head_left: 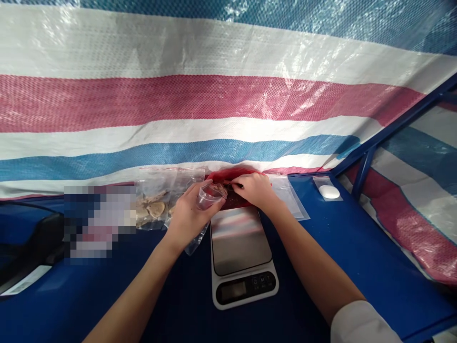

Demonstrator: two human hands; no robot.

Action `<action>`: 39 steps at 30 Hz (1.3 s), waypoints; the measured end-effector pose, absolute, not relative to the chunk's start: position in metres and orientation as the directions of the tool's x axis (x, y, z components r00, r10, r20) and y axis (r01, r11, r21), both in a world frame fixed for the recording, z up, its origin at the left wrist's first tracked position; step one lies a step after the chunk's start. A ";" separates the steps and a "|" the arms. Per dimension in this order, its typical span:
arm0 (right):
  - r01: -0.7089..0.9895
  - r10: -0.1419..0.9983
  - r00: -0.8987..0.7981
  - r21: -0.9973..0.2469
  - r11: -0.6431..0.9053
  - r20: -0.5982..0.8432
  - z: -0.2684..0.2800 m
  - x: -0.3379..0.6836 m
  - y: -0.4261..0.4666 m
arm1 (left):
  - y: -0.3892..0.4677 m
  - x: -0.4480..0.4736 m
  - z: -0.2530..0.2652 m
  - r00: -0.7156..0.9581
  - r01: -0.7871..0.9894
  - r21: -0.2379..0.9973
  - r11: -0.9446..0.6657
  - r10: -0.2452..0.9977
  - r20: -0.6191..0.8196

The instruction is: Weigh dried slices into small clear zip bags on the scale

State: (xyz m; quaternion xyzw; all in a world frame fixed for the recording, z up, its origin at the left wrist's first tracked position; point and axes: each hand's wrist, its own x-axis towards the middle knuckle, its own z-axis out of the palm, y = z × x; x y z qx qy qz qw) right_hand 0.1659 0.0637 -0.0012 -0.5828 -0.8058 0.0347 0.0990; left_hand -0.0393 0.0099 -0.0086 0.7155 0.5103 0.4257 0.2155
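"What to think of the clear cup (206,200)? Heavy or light?"

"Light, most likely. Thin sides, by the look, and maybe easy to squash with a big squeeze. Perhaps a bit slippery too, being so smooth and shiny."

"Best place to hold?"

"Round the sides, softly. Thumb on one side, fingers on the other, just like the left hand (188,209) now."

"And the red bag (233,202)?"

"Soft and floppy, probably. Best to pinch by the edge, or else likely to fold and slide."

"What about the brown bits (219,189) by the rim of the cup?"

"Dry-looking and light. Maybe easy to crumble. In the cup or just behind? Hard to tell through the clear side."

"Where to look for the cup?"

"Inside the curl of the left hand, between thumb and fingers. Just past the far left corner of the scale (241,243), by the left part of the red bag. Touching the bag or not? Cannot tell."

"How open, the left hand?"

"About half, bent round the cup with a good hold."

"And the right hand (255,189)?"

"Just right of the cup, over the red bag. Fingers bent, with thumb and finger tips close together. A little dark bit (240,186) right there too, but pinched or only near? Cannot tell."

"Anything else close by?"

"Dried slices in a clear bag (150,183) on the left. Flat clear plastic (293,205) on the right."
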 end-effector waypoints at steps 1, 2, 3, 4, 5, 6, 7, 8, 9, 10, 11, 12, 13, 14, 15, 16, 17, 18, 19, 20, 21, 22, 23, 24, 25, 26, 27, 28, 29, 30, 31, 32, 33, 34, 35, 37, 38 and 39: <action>0.925 0.945 -0.301 -0.203 0.322 0.129 -0.001 0.167 0.064 | 0.010 -0.039 -0.009 0.119 0.545 0.741 -0.392 0.912 0.394; 0.912 0.943 -0.301 -0.245 0.328 0.144 -0.001 0.169 0.065 | 0.010 -0.039 -0.009 0.122 0.544 0.739 -0.397 0.909 0.399; 0.892 0.939 -0.302 -0.300 0.338 0.162 -0.001 0.172 0.066 | 0.010 -0.039 -0.009 0.125 0.543 0.737 -0.402 0.907 0.403; 0.862 0.935 -0.304 -0.365 0.352 0.184 -0.001 0.174 0.067 | 0.010 -0.039 -0.009 0.128 0.544 0.734 -0.405 0.905 0.405; 0.821 0.929 -0.305 -0.438 0.367 0.208 0.000 0.176 0.067 | 0.009 -0.040 -0.009 0.131 0.547 0.731 -0.408 0.904 0.407; 0.767 0.924 -0.307 -0.516 0.382 0.228 0.002 0.179 0.067 | 0.009 -0.040 -0.009 0.135 0.549 0.727 -0.412 0.902 0.409; 0.700 0.918 -0.310 -0.593 0.397 0.248 0.004 0.181 0.067 | 0.009 -0.040 -0.009 0.142 0.549 0.724 -0.418 0.900 0.412; 0.625 0.911 -0.317 -0.664 0.410 0.265 0.007 0.183 0.066 | 0.009 -0.040 -0.009 0.152 0.548 0.720 -0.426 0.897 0.415; 0.547 0.903 -0.327 -0.723 0.422 0.279 0.011 0.184 0.065 | 0.009 -0.039 -0.009 0.165 0.546 0.716 -0.435 0.894 0.417; 0.475 0.895 -0.338 -0.768 0.430 0.292 0.015 0.185 0.063 | 0.009 -0.039 -0.009 0.179 0.544 0.711 -0.446 0.889 0.421; 0.416 0.887 -0.352 -0.799 0.434 0.299 0.019 0.185 0.060 | 0.008 -0.038 -0.008 0.192 0.542 0.706 -0.456 0.885 0.424; 0.370 0.878 -0.373 -0.819 0.438 0.301 0.023 0.185 0.057 | 0.007 -0.037 -0.008 0.204 0.541 0.702 -0.463 0.882 0.425; 0.341 0.869 -0.394 -0.830 0.442 0.300 0.028 0.184 0.054 | 0.006 -0.035 -0.007 0.211 0.541 0.699 -0.468 0.880 0.426; 0.327 0.857 -0.429 -0.835 0.443 0.286 0.032 0.183 0.050 | 0.005 -0.034 -0.007 0.215 0.540 0.697 -0.472 0.878 0.428; 0.323 0.844 -0.460 -0.834 0.447 0.274 0.035 0.181 0.047 | 0.004 -0.032 -0.006 0.218 0.536 0.698 -0.475 0.876 0.429; 0.332 0.833 -0.485 -0.826 0.456 0.265 0.038 0.179 0.043 | 0.003 -0.031 -0.005 0.224 0.529 0.700 -0.479 0.875 0.429; 0.351 0.821 -0.509 -0.809 0.471 0.258 0.040 0.177 0.040 | 0.002 -0.029 -0.004 0.231 0.520 0.704 -0.483 0.873 0.429; 0.378 0.811 -0.527 -0.784 0.493 0.256 0.042 0.175 0.038 | 0.001 -0.028 -0.003 0.239 0.511 0.707 -0.489 0.871 0.429; 0.410 0.800 -0.544 -0.751 0.517 0.254 0.044 0.173 0.036 | 0.000 -0.027 -0.002 0.249 0.502 0.711 -0.492 0.870 0.426; 0.444 0.789 -0.561 -0.713 0.543 0.251 0.045 0.171 0.034 | -0.001 -0.026 -0.001 0.258 0.495 0.717 -0.491 0.871 0.418; 0.475 0.779 -0.576 -0.673 0.567 0.249 0.046 0.169 0.033 | -0.001 -0.025 -0.001 0.260 0.492 0.723 -0.485 0.874 0.410; 0.501 0.769 -0.589 -0.634 0.589 0.249 0.047 0.167 0.032 | -0.002 -0.025 0.000 0.259 0.489 0.730 -0.478 0.879 0.401; 0.521 0.761 -0.598 -0.600 0.607 0.250 0.047 0.165 0.031 | -0.002 -0.025 0.001 0.256 0.484 0.738 -0.471 0.882 0.394; 0.539 0.758 -0.603 -0.574 0.617 0.248 0.048 0.163 0.030 | -0.002 -0.025 0.001 0.254 0.478 0.744 -0.468 0.884 0.393; 0.558 0.762 -0.603 -0.557 0.615 0.237 0.049 0.162 0.029 | -0.002 -0.024 0.001 0.251 0.470 0.747 -0.470 0.882 0.398; 0.578 0.773 -0.596 -0.551 0.602 0.219 0.050 0.161 0.028 | -0.002 -0.024 0.002 0.250 0.464 0.747 -0.477 0.879 0.406; 0.596 0.787 -0.587 -0.555 0.581 0.193 0.051 0.160 0.028 | -0.001 -0.024 0.002 0.253 0.459 0.745 -0.484 0.875 0.412; 0.606 0.800 -0.576 -0.569 0.556 0.169 0.051 0.160 0.027 | -0.001 -0.024 0.002 0.256 0.458 0.743 -0.488 0.873 0.416; 0.600 0.806 -0.572 -0.592 0.538 0.153 0.052 0.160 0.027 | -0.001 -0.024 0.001 0.258 0.457 0.743 -0.489 0.872 0.415; 0.579 0.805 -0.574 -0.621 0.528 0.149 0.052 0.161 0.027 | -0.001 -0.024 0.000 0.258 0.458 0.745 -0.486 0.874 0.411; 0.548 0.799 -0.581 -0.650 0.527 0.157 0.053 0.164 0.028 | 0.000 -0.024 -0.001 0.252 0.459 0.747 -0.481 0.877 0.410; 0.515 0.792 -0.586 -0.674 0.530 0.175 0.053 0.167 0.030 | 0.000 -0.025 -0.002 0.239 0.462 0.748 -0.476 0.879 0.412; 0.489 0.788 -0.584 -0.689 0.535 0.197 0.052 0.171 0.032 | 0.001 -0.026 -0.004 0.221 0.466 0.749 -0.471 0.882 0.417; 0.477 0.790 -0.574 -0.696 0.537 0.216 0.052 0.176 0.035 | 0.002 -0.027 -0.005 0.203 0.472 0.749 -0.465 0.884 0.421; 0.479 0.799 -0.553 -0.694 0.537 0.236 0.051 0.182 0.039 | 0.003 -0.028 -0.006 0.188 0.477 0.749 -0.459 0.886 0.424; 0.519 0.825 -0.505 -0.675 0.524 0.253 0.048 0.194 0.046 | 0.004 -0.030 -0.007 0.172 0.481 0.751 -0.452 0.889 0.425; 0.556 0.840 -0.484 -0.655 0.512 0.246 0.046 0.200 0.050 | 0.005 -0.031 -0.006 0.171 0.481 0.753 -0.449 0.890 0.422; 0.603 0.853 -0.459 -0.619 0.503 0.247 0.043 0.205 0.054 | 0.005 -0.031 -0.006 0.171 0.482 0.754 -0.446 0.892 0.419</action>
